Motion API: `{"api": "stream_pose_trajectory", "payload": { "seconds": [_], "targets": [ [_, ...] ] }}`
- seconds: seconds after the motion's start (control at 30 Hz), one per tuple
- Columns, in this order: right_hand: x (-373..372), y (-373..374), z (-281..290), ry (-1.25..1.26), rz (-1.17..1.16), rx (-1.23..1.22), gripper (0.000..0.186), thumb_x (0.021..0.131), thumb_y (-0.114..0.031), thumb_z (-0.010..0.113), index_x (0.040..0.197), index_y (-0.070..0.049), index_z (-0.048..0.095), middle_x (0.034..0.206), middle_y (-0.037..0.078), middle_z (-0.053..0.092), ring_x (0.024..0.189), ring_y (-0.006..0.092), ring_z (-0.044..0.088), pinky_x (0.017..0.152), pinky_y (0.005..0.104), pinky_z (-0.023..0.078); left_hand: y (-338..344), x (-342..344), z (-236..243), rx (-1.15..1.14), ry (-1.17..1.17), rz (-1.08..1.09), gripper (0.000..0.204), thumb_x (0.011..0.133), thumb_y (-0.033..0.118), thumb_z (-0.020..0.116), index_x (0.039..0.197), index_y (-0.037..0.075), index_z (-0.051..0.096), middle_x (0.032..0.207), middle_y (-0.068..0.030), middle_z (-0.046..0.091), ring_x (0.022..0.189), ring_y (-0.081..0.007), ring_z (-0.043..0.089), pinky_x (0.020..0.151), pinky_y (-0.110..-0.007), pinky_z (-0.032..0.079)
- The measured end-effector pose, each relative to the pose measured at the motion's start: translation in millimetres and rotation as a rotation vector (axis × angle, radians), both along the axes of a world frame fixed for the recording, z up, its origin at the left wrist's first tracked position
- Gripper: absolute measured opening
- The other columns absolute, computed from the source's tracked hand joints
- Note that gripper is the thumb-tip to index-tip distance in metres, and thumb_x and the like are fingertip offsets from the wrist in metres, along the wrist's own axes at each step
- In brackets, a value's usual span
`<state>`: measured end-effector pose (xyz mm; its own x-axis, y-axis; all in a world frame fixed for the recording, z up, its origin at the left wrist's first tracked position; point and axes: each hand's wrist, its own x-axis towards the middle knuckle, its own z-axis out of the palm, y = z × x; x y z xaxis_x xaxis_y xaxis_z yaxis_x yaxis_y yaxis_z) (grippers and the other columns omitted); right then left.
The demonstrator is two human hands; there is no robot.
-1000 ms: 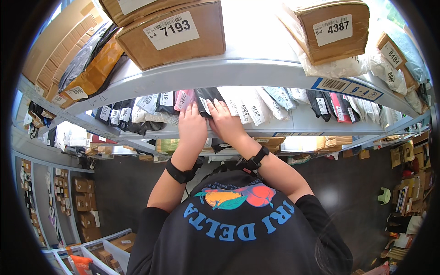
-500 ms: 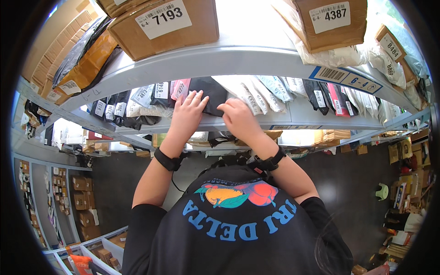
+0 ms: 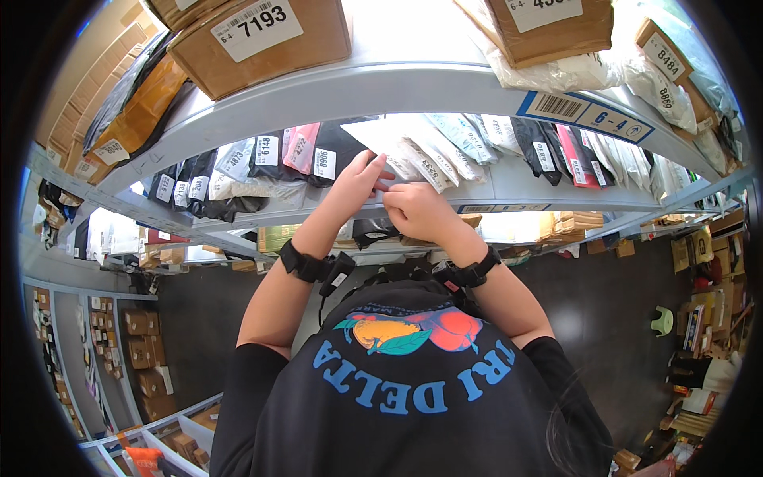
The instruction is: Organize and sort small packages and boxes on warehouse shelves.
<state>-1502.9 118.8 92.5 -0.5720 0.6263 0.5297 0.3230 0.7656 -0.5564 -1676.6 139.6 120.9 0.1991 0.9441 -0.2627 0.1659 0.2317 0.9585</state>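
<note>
Several white packets (image 3: 429,161) are leaning in an overlapping row just beyond and to the right of the hands, probably slanted so that each is taking little width and its label is showing. The left hand (image 3: 356,189) is hovering at their near left end, fingers pointing forward; the right hand (image 3: 421,211), loosely curled, is sitting close beside it. Their fingers are nearly meeting, and I cannot tell whether they are pinching or touching anything. A black packet (image 3: 339,141) is lying just left of the left hand, and a pink packet (image 3: 299,149) is leaning farther left. Higher and beyond the hands, an upper shelf (image 3: 334,97) is carrying a cardboard box (image 3: 262,60), likely turned label-outward for easy reading.
</note>
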Motion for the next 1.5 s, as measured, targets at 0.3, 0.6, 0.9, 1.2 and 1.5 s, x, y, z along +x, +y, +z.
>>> {"api": "stream_pose_trajectory", "payload": {
  "seconds": [0.3,0.6,0.9,1.2,1.5],
  "targets": [
    [19,-2,4,-0.054,-0.098,-0.07,0.007,0.078,-0.002,0.055,0.084,-0.001,0.058,0.085,0.013,0.06,0.083,0.0336,0.06,0.07,0.0405,0.048,39,-5,-13,0.537,0.513,0.17,0.046,0.086,0.009,0.051,0.13,-0.002,0.048,0.078,-0.0154,0.066,0.067,-0.0216,0.064,0.063,-0.035,0.05],
    [-3,10,-19,-0.078,-0.322,0.097,0.043,0.082,-0.005,0.054,0.125,0.0,0.053,0.118,0.023,0.048,0.108,0.0382,0.052,0.096,0.043,0.045,25,-36,-3,0.698,1.256,-0.049,0.029,0.084,0.008,0.054,0.111,0.001,0.059,0.087,-0.0208,0.066,0.08,-0.0361,0.066,0.071,-0.046,0.052],
    [-25,25,-30,-0.199,-0.267,-0.042,0.048,0.081,-0.012,0.06,0.128,-0.005,0.053,0.112,0.021,0.052,0.103,0.0377,0.054,0.089,0.0464,0.046,5,-24,2,0.779,1.354,-0.067,0.038,0.079,0.012,0.058,0.117,0.009,0.062,0.123,-0.0117,0.058,0.115,-0.0268,0.055,0.089,-0.039,0.046],
    [-28,40,-31,0.015,-0.155,0.109,0.029,0.08,-0.006,0.057,0.108,0.001,0.058,0.112,0.022,0.057,0.099,0.0383,0.056,0.087,0.046,0.047,28,-30,-44,0.964,1.389,-0.176,0.042,0.089,0.028,0.05,0.128,0.013,0.058,0.132,-0.0073,0.059,0.128,-0.0272,0.049,0.105,-0.047,0.036],
    [-9,24,0,0.077,0.123,-0.382,0.012,0.078,-0.001,0.052,0.078,0.001,0.064,0.072,0.012,0.062,0.069,0.0272,0.06,0.068,0.0346,0.049,25,-13,-20,0.739,1.381,-0.13,0.04,0.089,0.028,0.049,0.121,0.008,0.061,0.119,-0.0094,0.064,0.104,-0.0252,0.059,0.087,-0.041,0.044]
  ]
}}
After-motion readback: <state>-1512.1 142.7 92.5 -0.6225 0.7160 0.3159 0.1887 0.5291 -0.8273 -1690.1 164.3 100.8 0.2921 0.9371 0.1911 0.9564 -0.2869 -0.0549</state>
